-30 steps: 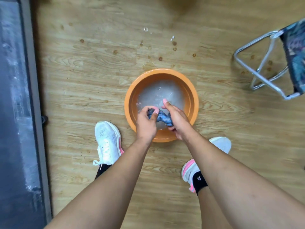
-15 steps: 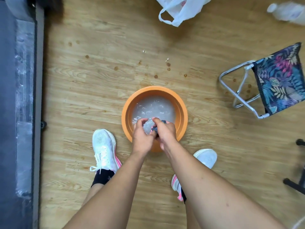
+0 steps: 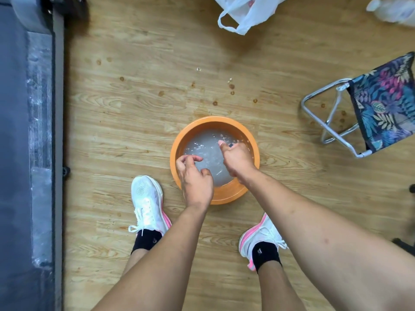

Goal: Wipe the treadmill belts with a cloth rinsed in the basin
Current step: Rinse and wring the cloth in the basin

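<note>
An orange basin (image 3: 226, 195) of cloudy, splashing water sits on the wood floor between my feet. My right hand (image 3: 237, 159) is closed in a fist over the right half of the basin; only a dark sliver of the blue cloth (image 3: 231, 145) shows at its knuckles. My left hand (image 3: 195, 178) hovers over the basin's left rim with loosely curled fingers and holds nothing. The grey treadmill belt (image 3: 13, 153) runs along the left edge of the view.
A folding stool (image 3: 381, 104) with a floral seat stands to the right. A white plastic bag (image 3: 244, 12) lies at the top, a clear bottle (image 3: 393, 10) at the top right. Water drops spot the floor behind the basin. My white shoes flank the basin.
My left hand has let go of the cloth and moved left. My right hand keeps the cloth bunched and has shifted right. The view has tilted up, showing the bag and bottle.
</note>
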`<state>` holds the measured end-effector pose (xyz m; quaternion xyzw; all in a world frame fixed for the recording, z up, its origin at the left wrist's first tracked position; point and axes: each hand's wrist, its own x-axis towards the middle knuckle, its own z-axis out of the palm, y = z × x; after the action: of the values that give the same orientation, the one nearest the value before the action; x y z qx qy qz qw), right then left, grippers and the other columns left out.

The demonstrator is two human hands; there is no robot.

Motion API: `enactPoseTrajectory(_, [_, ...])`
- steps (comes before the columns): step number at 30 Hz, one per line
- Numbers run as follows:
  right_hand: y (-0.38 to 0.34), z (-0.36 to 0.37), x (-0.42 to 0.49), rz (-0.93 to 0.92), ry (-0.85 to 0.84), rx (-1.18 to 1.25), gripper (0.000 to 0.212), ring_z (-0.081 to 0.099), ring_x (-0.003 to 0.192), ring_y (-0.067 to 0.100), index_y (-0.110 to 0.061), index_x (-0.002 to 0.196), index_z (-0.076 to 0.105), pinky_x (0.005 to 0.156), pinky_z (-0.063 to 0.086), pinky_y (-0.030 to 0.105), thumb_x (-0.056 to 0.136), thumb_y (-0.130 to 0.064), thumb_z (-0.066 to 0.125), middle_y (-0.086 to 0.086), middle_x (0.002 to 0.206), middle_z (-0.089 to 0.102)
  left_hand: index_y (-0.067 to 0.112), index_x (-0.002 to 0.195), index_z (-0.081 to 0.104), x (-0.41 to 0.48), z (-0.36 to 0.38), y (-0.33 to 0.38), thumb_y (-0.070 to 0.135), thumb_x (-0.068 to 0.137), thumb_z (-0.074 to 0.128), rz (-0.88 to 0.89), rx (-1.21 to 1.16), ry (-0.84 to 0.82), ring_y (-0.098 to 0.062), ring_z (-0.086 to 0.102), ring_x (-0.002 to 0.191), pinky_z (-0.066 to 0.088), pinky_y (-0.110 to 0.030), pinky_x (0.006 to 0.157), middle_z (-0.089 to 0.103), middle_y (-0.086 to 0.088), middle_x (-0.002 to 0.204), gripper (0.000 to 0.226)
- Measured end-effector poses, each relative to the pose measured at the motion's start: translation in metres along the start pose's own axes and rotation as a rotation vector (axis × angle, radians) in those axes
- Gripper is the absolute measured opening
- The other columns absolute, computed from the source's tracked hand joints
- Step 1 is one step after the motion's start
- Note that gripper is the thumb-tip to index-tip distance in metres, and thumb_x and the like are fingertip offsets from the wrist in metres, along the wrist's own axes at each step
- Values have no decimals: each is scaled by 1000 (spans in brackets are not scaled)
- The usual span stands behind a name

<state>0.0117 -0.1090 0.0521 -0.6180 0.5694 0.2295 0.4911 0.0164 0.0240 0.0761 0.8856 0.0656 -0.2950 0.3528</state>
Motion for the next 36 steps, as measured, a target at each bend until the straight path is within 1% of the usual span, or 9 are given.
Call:
enactPoseTrajectory(6, [7, -3, -26, 164, -126, 384, 45, 40, 43, 15, -23, 68, 48, 45, 28, 21, 96, -56, 59, 1, 59, 49, 19, 101, 64, -12, 1, 21, 0, 90, 57, 10, -115, -7, -5, 56, 83, 50, -32, 89, 58, 3, 108, 23])
enactPoseTrajectory(9, [7, -6, -45, 241, -261, 544, 46, 75, 86, 24, -21, 97, 71, 75, 53, 35, 91, -62, 50, 7, 95, 79, 28, 110, 71, -18, -8, 27, 20, 99, 68, -9, -222, -173, 0, 60, 83, 50, -18, 83, 62, 8, 110, 14])
enactPoseTrajectory(12, [11, -15, -69, 170, -291, 645, 25, 74, 107, 35, -9, 111, 69, 93, 58, 44, 109, -20, 47, 22, 114, 76, 22, 114, 72, -16, -18, 24, 18, 98, 72, -97, -246, -240, -8, 66, 89, 54, -19, 85, 67, 0, 113, 17])
enactPoseTrajectory(15, [18, -29, -91, 95, -267, 591, 14, 74, 103, 30, -4, 117, 64, 83, 65, 39, 107, -5, 54, 21, 115, 73, 13, 102, 73, -11, -38, 27, 12, 96, 74, -161, -262, -331, -13, 69, 86, 53, -21, 79, 76, -7, 100, 6])
enactPoseTrajectory(20, [13, -53, -104, -59, -238, 380, 15, 74, 89, 27, -13, 98, 55, 77, 62, 39, 100, -3, 66, 16, 101, 73, 24, 83, 67, -7, -65, 44, 11, 92, 76, 177, -158, -279, 0, 64, 95, 49, -18, 79, 68, 5, 104, 18])
enactPoseTrajectory(23, [-2, -64, -105, -214, -144, 140, 21, 74, 82, 23, -16, 86, 60, 77, 57, 35, 90, -12, 81, 15, 93, 76, 22, 83, 63, -6, -73, 53, 14, 95, 71, 38, -389, -307, -16, 69, 99, 54, -38, 95, 72, -1, 102, 16])
enactPoseTrajectory(27, [-13, -70, -105, -280, -150, 102, 20, 63, 55, -2, -9, 84, 60, 59, 46, 15, 92, -10, 79, 3, 72, 68, 18, 90, 57, -4, -73, 56, 6, 106, 56, -104, -481, -356, -20, 55, 80, 49, -42, 84, 59, -1, 79, 20])
enactPoseTrajectory(31, [-8, -60, -108, -448, -75, -7, 21, 62, 86, 8, -20, 80, 60, 77, 44, 23, 91, -17, 78, 1, 93, 68, 15, 106, 58, -3, -75, 64, 29, 105, 59, -223, -658, -491, -19, 72, 98, 61, -37, 91, 73, -5, 101, 14])
enactPoseTrajectory(36, [-9, -67, -115, -540, 19, 164, 14, 62, 90, 14, -17, 86, 60, 83, 48, 30, 90, -28, 69, -1, 95, 67, 11, 99, 68, 5, -87, 56, -2, 88, 77, -195, -612, -463, -18, 70, 95, 59, -33, 91, 75, -5, 98, 19])
